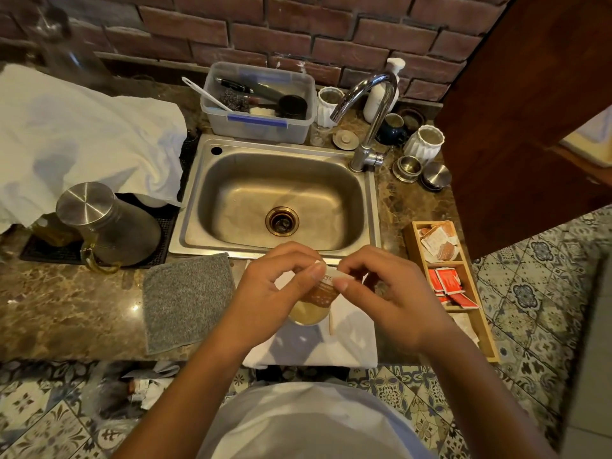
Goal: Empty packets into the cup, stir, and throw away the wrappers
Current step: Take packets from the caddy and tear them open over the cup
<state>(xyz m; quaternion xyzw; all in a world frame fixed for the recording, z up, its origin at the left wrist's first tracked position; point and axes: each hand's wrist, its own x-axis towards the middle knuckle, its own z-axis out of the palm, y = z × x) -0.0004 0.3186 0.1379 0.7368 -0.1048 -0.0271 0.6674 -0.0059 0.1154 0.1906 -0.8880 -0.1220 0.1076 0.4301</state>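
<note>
A small brown-and-white packet [323, 288] is pinched at its top edge between my left hand [275, 286] and my right hand [387, 293], right above the cup [308, 314]. The cup holds a pale yellowish liquid and stands on a white cloth [351, 339] at the counter's front edge. My hands hide most of the cup. A thin wooden stir stick [330, 323] lies on the cloth just right of the cup. A wooden tray [410, 236] on the right holds more brown packets and red packets [447, 283].
A steel sink [281, 200] with a tap [367, 127] lies behind the cup. A grey mat [187, 301] sits left of the cloth, a steel jug [106, 220] further left. A bag with crumpled wrappers [145, 389] is on the tiled floor, lower left.
</note>
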